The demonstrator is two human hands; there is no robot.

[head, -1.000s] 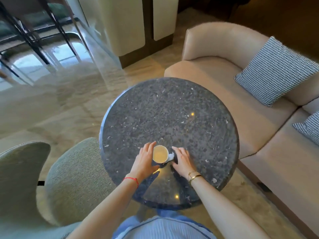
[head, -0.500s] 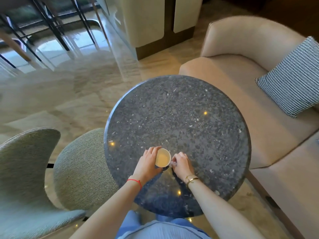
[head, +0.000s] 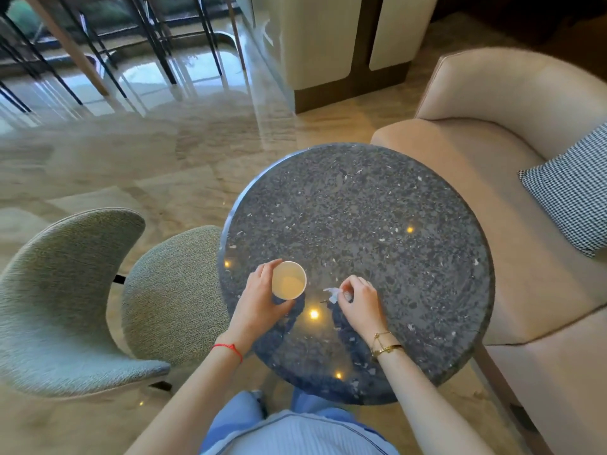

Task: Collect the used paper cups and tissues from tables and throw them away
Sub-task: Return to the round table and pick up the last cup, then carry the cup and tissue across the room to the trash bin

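A white paper cup (head: 289,280) with an empty pale inside is held upright over the near left part of a round dark speckled table (head: 377,224). My left hand (head: 259,298) grips it around the side, fingers and thumb curled. To its right, my right hand (head: 359,298) pinches a small crumpled white tissue (head: 332,294), which pokes out from my curled fingers just above the tabletop. The rest of the tissue is hidden in my hand.
A grey-green upholstered chair (head: 98,290) stands close at the table's left. A beige sofa (head: 512,133) with a houndstooth cushion (head: 571,198) wraps the right side. Glossy marble floor (head: 147,165) stretches beyond, with dark chair legs (head: 98,44) far left and a cream column (head: 315,37).
Both hands have closed on their objects and moved apart. The cup has shifted left in my left hand, and the tissue has come away from the cup in my right.
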